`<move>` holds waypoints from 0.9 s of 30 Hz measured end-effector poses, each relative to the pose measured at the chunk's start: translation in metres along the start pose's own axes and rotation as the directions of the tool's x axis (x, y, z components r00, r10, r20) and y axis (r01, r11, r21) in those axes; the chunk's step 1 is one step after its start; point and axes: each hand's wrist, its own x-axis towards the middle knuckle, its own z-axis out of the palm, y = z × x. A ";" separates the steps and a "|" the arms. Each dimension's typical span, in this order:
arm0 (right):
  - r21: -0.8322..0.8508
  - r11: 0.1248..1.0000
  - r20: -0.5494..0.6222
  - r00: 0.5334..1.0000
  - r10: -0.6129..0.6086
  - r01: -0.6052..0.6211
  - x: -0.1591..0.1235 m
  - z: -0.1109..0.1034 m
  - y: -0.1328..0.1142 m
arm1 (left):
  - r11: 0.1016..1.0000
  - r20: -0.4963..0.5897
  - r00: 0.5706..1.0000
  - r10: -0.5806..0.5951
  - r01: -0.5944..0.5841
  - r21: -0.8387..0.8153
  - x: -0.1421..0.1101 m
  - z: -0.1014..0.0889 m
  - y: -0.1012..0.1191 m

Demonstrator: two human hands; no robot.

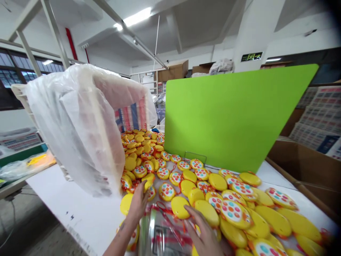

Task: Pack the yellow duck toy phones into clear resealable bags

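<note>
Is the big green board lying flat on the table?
No: the green board stands on edge, rising well above the yellow toys in front of it.

Both hands (139,202) (204,233) apparently touch yellow oval pieces (179,208).

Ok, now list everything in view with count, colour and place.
Table: one, white, foreground
Covered crate: one, whitish, left
Oval toys: many, yellow, some dotted, crate mouth and table
Panel: one, green, centre right
Packaging: count unclear, clear and red, front centre
Cartons: several, brown, right and background
Exit sign: one, green-lit, upper right
Ceiling light: at least one, white, top
Pipes: two, red, upper left
Left hand: one, bare, front
Right hand: one, bare, front
</note>
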 end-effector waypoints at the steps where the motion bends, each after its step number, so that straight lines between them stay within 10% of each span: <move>1: 0.061 0.997 0.030 0.999 0.045 -0.047 0.000 0.006 -0.002 | 0.968 0.027 0.996 -0.088 0.092 -0.235 -0.006 0.003 0.012; 4: 0.296 0.941 0.076 0.986 0.151 -0.167 0.000 0.018 -0.011 | 0.592 0.310 0.917 -0.251 0.399 -0.701 -0.030 0.014 0.049; 7: 0.445 0.857 0.077 0.964 0.254 -0.261 0.001 0.019 -0.021 | 0.437 0.471 0.854 -0.223 0.519 -0.735 -0.050 0.023 0.072; 13: 0.583 0.755 0.211 0.953 0.217 -0.301 0.000 0.007 -0.037 | 0.701 0.382 0.923 -0.053 0.307 -0.644 -0.055 0.022 0.072; 18: 0.718 0.620 0.181 0.945 0.271 -0.316 -0.003 0.010 -0.042 | 0.695 0.357 0.932 -0.057 0.294 -0.656 -0.060 0.022 0.072; 22: 0.622 0.687 0.270 0.926 0.262 -0.376 -0.007 0.011 -0.044 | 0.740 0.380 0.923 -0.063 0.298 -0.603 -0.070 0.022 0.080; 27: 0.604 0.753 0.110 0.964 0.243 -0.259 -0.009 0.012 -0.040 | 0.739 0.449 0.893 -0.033 0.324 -0.591 -0.078 0.024 0.088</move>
